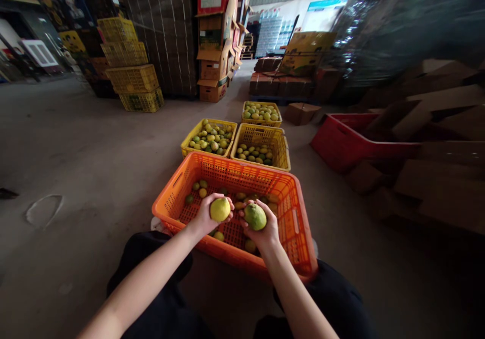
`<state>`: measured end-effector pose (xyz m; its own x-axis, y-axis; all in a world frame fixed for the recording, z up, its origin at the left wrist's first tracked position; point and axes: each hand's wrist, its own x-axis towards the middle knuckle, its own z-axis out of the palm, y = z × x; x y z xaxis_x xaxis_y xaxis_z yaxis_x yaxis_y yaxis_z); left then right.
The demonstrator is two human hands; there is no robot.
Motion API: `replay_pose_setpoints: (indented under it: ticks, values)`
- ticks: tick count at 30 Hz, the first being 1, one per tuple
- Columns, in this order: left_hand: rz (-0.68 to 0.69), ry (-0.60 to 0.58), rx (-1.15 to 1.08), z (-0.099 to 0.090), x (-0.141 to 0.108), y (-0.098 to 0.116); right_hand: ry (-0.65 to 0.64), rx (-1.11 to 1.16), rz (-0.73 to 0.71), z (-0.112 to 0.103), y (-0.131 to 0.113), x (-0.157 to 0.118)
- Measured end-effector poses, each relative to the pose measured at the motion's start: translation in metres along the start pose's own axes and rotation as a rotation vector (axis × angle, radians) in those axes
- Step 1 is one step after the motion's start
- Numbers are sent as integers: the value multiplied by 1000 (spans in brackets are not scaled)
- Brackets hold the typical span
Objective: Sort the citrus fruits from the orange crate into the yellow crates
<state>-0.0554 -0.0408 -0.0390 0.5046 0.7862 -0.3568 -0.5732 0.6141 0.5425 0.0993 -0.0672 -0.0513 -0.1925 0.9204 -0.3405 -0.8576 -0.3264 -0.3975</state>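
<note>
Head view. Bare grey floor [94,142], dim, with a pale loop [44,210] lying on it at far left. Indoor storage space, brighter towards the back, where stacked bottles [269,38] stand. Left rear: a stack of yellow crates [131,76], beside a tall wrapped load [162,36]; then a column of cardboard cartons [212,68]. Right: a red crate [333,144] with loose cardboard [447,187] in and around it, much in shadow.

Centre: an orange crate [227,253], perforated, a thin scatter of green and yellow fruit on its bottom. Just beyond it, two yellow crates side by side: the left one [186,149] well filled with fruit, the right one [261,136] holding fewer. A third, the far crate [262,123], sits behind, full.

Dark-clothed knees either side of the orange crate. Both forearms bare, reaching forward and converging over it. Left hand [206,211] has its fingers curled round a yellow fruit [220,209]; right hand [270,228] cups a greener fruit [255,216], fingers wrapped about it. Both fruits above the orange crate, near each other, apart.
</note>
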Motion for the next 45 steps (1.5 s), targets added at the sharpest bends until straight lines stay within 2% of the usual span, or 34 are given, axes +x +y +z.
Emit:
replay_pose_setpoints:
  ticks: [11, 16, 22, 26, 29, 33, 36, 38, 42, 45]
  values:
    - [-19, 9, 5, 1, -1, 0, 37, 4, 15, 1, 0, -1]
    - [-26, 104, -63, -3, 4, -1, 101, 34, 8, 2, 1, 0]
    - [68, 150, -251, -4, 10, -2, 142, 143, -69, -3, 4, 7]
    - [39, 207, -296, -6, 11, -3, 191, 205, -51, -12, 5, 13]
    - [38, 219, -292, -6, 12, -5, 188, 197, -53, -11, 5, 13]
    - [73, 197, -237, -3, 13, -6, 201, 147, -66, -1, 3, 7]
    - [78, 229, -191, 0, 11, -4, 255, 135, -66, 5, 0, 3]
    - [62, 232, -162, 3, 8, -2, 245, 120, -57, 6, -2, 1]
    - [-11, 151, -164, 3, 6, 0, 178, 73, -13, 4, -2, 1]
    - [-26, 112, -224, -1, 9, -1, 197, 52, 6, 2, 0, 3]
